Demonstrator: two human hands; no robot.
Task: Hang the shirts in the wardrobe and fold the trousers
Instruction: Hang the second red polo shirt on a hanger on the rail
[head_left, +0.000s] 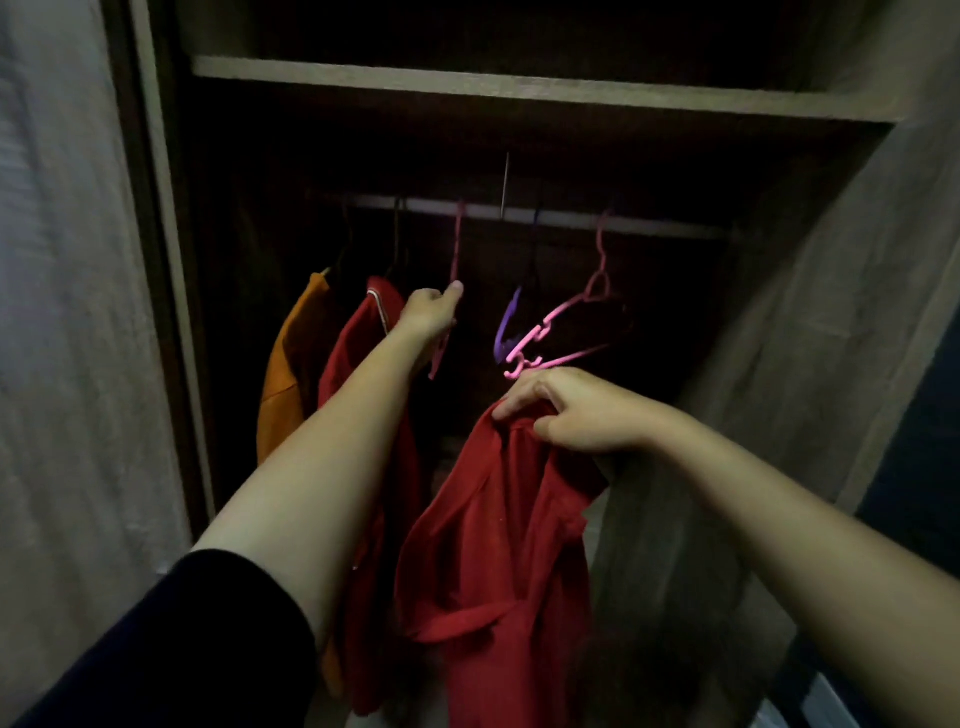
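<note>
I look into a dark wardrobe with a pale hanging rail (519, 213). My left hand (428, 312) reaches up and grips a pink hanger (456, 244) that hangs on the rail. My right hand (576, 410) holds a red shirt (493, 545) bunched at its top; the shirt dangles in front of the wardrobe. An orange shirt (283, 374) and another red shirt (363, 338) hang on the rail at the left. A purple hanger (506, 327) and another pink hanger (571, 317) hang empty to the right, just above my right hand.
A wooden shelf (519, 91) runs above the rail. The wardrobe's side panel (779, 364) stands at the right and a sliding door frame (161, 260) at the left. A pale curtain (62, 312) hangs at far left.
</note>
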